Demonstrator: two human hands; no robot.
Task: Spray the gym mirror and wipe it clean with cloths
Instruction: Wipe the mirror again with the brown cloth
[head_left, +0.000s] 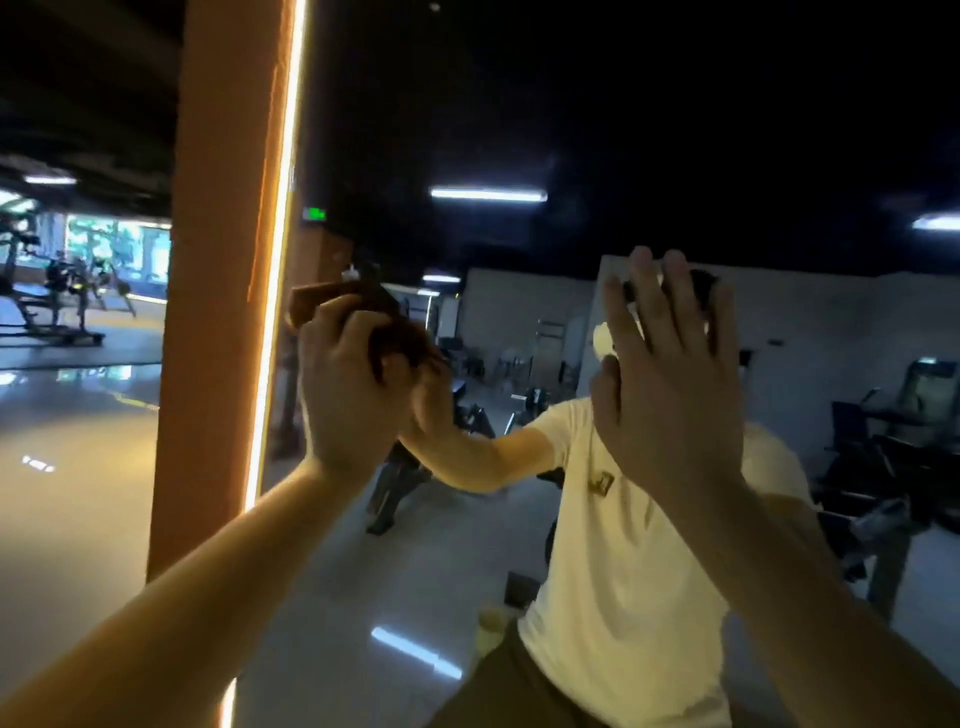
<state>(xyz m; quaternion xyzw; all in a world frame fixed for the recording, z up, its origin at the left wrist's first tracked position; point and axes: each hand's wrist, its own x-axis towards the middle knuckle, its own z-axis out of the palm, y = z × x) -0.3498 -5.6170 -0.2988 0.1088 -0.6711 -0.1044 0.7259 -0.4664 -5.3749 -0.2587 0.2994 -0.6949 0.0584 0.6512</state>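
Now my left hand is up at the middle of the frame, fingers curled tight round a bunched brown cloth. The cloth is against the mirror, just beside the mirror's left edge. One stiff corner of it sticks out toward the left, and the rest is bunched above my knuckles. The reflected hand meets mine at the glass.

My right hand is raised in the right half of the frame with its back to me, well apart from the left one. Its fingers are straight and a little apart, pointing up. The palm faces the glass, but I cannot tell whether it touches it. A small pale patch shows at the left edge of that palm. It may be a second cloth, but it is too blurred for me to say.

The mirror fills the middle and right of the frame. It reflects my white T-shirt, dark gym machines and ceiling lights. An orange pillar with a bright light strip down its edge borders the glass on the left. Past the pillar, at the far left, the gym floor shines and more machines stand there.
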